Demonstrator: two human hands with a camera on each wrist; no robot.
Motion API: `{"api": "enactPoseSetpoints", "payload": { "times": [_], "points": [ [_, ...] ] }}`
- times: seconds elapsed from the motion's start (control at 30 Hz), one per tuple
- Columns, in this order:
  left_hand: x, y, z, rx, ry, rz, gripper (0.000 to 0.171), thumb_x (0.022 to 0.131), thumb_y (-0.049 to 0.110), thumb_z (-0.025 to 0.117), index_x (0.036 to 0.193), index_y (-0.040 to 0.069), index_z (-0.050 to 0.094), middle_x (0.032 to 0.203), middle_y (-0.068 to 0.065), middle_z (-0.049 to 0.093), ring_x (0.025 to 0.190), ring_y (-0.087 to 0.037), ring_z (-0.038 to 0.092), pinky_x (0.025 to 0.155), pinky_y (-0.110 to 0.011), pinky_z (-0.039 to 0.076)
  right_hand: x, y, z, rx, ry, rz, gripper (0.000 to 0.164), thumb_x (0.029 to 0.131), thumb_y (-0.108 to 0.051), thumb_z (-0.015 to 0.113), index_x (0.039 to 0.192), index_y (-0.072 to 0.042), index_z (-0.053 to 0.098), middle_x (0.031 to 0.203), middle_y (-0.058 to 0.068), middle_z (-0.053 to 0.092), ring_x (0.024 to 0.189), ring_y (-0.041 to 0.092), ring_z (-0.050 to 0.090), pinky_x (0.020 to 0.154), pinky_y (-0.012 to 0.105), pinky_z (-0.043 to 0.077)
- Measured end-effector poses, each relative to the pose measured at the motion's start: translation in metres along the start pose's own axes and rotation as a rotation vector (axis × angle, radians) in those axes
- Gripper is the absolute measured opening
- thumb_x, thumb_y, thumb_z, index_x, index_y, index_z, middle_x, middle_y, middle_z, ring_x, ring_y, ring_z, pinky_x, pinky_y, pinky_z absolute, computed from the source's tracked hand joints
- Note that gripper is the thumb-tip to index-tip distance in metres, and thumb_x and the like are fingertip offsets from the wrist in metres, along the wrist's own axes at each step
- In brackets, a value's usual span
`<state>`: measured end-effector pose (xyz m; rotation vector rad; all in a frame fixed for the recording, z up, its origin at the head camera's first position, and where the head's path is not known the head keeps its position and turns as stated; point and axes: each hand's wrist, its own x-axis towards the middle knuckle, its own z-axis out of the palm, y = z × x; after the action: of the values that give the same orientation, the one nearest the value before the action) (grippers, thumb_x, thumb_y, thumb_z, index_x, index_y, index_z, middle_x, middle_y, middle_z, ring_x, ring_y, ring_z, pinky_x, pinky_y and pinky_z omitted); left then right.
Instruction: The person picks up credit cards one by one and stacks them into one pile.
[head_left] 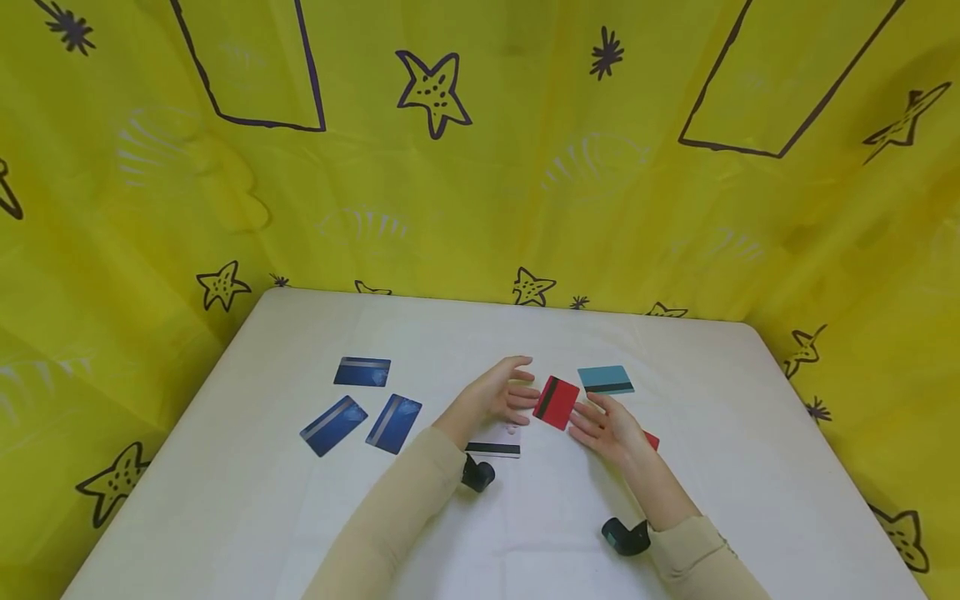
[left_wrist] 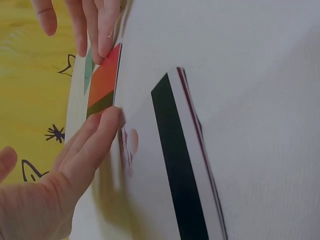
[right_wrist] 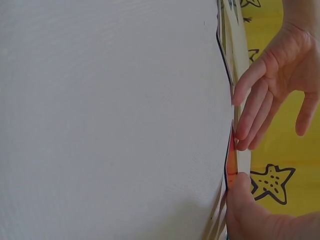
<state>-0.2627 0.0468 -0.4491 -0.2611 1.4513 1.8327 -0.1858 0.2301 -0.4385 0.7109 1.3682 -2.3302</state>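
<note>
Red card point(head_left: 557, 403): edge contact only, slip risk

Observed from the room: the red card is mid-table point(head_left: 570, 517), fingertips at opposite edges. Left hand point(head_left: 498, 396), nine o'clock from it: fingers extended, spread, gripping nothing. Right hand point(head_left: 613, 429), four o'clock: fingers loosely outstretched, thumb apart, no grip. Uneven pressure would likely spin or buckle the card. A stray push toward two o'clock could strike the teal card point(head_left: 606, 380); toward eight, the white card point(head_left: 495, 439). The right wrist, partly hiding a second red card point(head_left: 652, 440), might nudge that.
</note>
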Motion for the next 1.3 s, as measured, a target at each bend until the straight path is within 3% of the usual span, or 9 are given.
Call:
{"api": "enactPoseSetpoints", "payload": {
  "times": [0.33, 0.5, 0.9, 1.07, 1.3],
  "points": [
    [-0.002, -0.001, 0.004, -0.053, 0.039, -0.012, 0.059, 0.090, 0.039, 0.047, 0.127, -0.007, 0.042, 0.119, -0.026, 0.054, 0.112, -0.035, 0.053, 0.090, -0.059, 0.040, -0.001, -0.001, 0.002, -0.006, -0.001, 0.003, 0.057, 0.100, -0.025, 0.027, 0.147, -0.008, 0.000, 0.151, 0.018, 0.012, 0.135, 0.030, 0.022, 0.107, 0.041, 0.025],
    [-0.001, -0.002, 0.002, -0.059, 0.047, -0.022, 0.058, 0.090, 0.039, 0.047, 0.126, -0.006, 0.044, 0.118, -0.025, 0.056, 0.109, -0.035, 0.054, 0.092, -0.055, 0.041, 0.002, -0.002, 0.003, -0.019, 0.005, 0.007, 0.058, 0.099, -0.025, 0.031, 0.147, -0.007, 0.003, 0.150, 0.018, 0.014, 0.129, 0.029, 0.031, 0.105, 0.040, 0.029],
    [-0.002, 0.000, 0.004, -0.003, 0.078, -0.018, 0.057, 0.088, 0.042, 0.049, 0.126, -0.001, 0.047, 0.111, -0.021, 0.060, 0.101, -0.033, 0.058, 0.089, -0.050, 0.046, 0.003, -0.006, 0.001, 0.016, 0.037, 0.016, 0.058, 0.098, -0.026, 0.033, 0.148, -0.010, 0.007, 0.150, 0.019, 0.015, 0.127, 0.028, 0.032, 0.104, 0.035, 0.031],
    [-0.002, 0.000, 0.004, 0.008, 0.076, -0.012, 0.058, 0.088, 0.043, 0.049, 0.128, 0.000, 0.045, 0.114, -0.021, 0.060, 0.102, -0.034, 0.058, 0.089, -0.051, 0.045, 0.003, -0.008, 0.000, 0.031, 0.034, 0.024, 0.057, 0.098, -0.026, 0.033, 0.148, -0.010, 0.008, 0.149, 0.020, 0.015, 0.128, 0.029, 0.030, 0.104, 0.035, 0.031],
    [0.002, -0.002, 0.001, -0.051, 0.046, -0.025, 0.061, 0.090, 0.041, 0.046, 0.136, 0.001, 0.036, 0.124, -0.023, 0.053, 0.107, -0.040, 0.054, 0.092, -0.055, 0.042, 0.004, -0.012, 0.000, 0.062, 0.047, 0.045, 0.057, 0.097, -0.025, 0.036, 0.147, -0.009, 0.012, 0.149, 0.019, 0.017, 0.127, 0.028, 0.031, 0.104, 0.034, 0.031]
  ]
}}
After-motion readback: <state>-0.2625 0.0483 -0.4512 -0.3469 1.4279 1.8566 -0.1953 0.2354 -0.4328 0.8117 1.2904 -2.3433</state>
